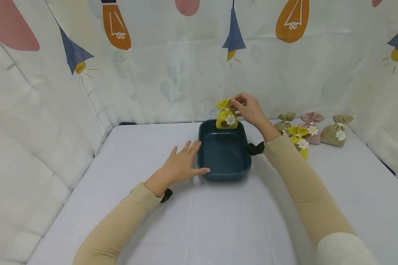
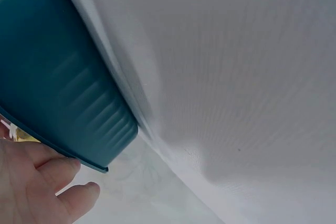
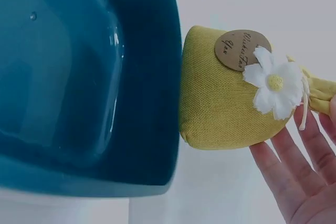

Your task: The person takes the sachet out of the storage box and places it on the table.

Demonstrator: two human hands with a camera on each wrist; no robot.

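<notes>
My right hand (image 1: 250, 110) pinches the gathered neck of a yellow drawstring pouch (image 1: 223, 117) above the far end of a dark teal basin (image 1: 223, 154). In the right wrist view the pouch (image 3: 215, 98) shows a white fabric flower (image 3: 275, 82) and a round brown tag with writing; its base is right at the basin's rim. My left hand (image 1: 179, 165) lies with fingers spread against the basin's left side, thumb over the near rim. From the left wrist, the basin's ribbed outer wall (image 2: 58, 72) appears beside the fingertips.
To the right stand more pouches: a second yellow one (image 1: 296, 133), a pink one (image 1: 314, 136), a khaki one (image 1: 331, 133) and a greenish one (image 1: 283, 125) partly hidden behind. A white cloth covers the table (image 1: 219, 221); a printed curtain (image 1: 192, 66) hangs along its back edge.
</notes>
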